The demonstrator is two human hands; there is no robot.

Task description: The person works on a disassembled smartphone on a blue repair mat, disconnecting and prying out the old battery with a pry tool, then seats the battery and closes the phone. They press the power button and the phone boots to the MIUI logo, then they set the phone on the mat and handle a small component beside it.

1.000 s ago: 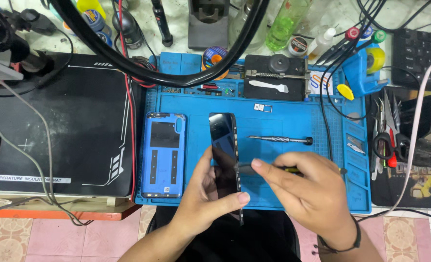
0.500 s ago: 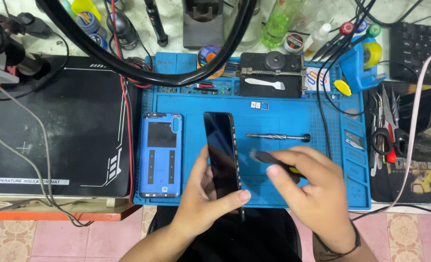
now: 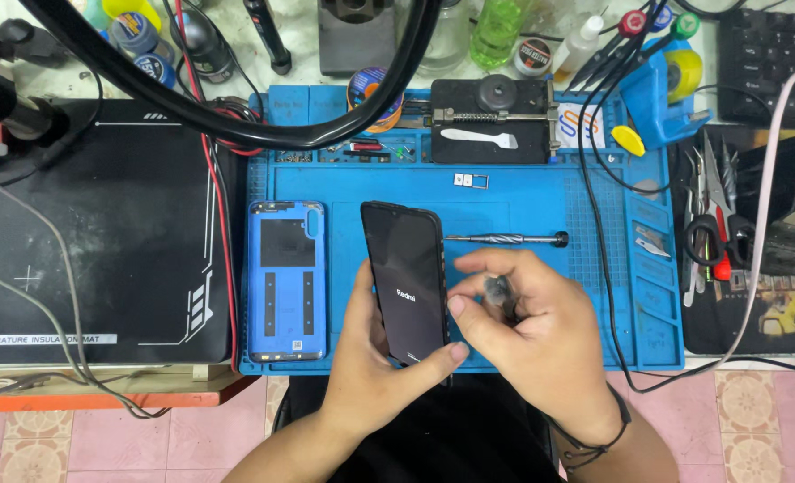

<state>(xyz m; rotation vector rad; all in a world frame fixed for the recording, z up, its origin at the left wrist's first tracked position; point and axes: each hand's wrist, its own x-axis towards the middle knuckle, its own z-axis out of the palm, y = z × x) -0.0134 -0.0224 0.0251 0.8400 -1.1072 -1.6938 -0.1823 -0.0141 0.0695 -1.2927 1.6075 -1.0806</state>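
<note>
Black mat: large black heat-insulation mat [image 3: 102,233] with white line markings, far left of the bench, unchanged
Blue mat: blue silicone repair mat [image 3: 540,206] with tray compartments along its far and right edges; all work lies on it
Back cover: blue plastic phone back cover [image 3: 287,279], inner face up, lying flat just left of the phone, where it lay a second ago
Phone: black smartphone [image 3: 406,282], screen up and dark apart from a small white logo, near centre of the blue mat; it has tilted slightly since a second ago, top end leaning left
Left hand [image 3: 370,358]: closed around the phone's near end, thumb on the right edge, fingers under the left edge, as before
Right hand [image 3: 527,326]: curled shut on a small dark tool [image 3: 497,291], blurred, its kind unclear; a second ago the fingers lay flatter, so the tool reads as freshly taken up, work on the phone likely resuming
Screwdriver: slim steel precision screwdriver [image 3: 505,239], lying apart, just beyond the right hand
</note>
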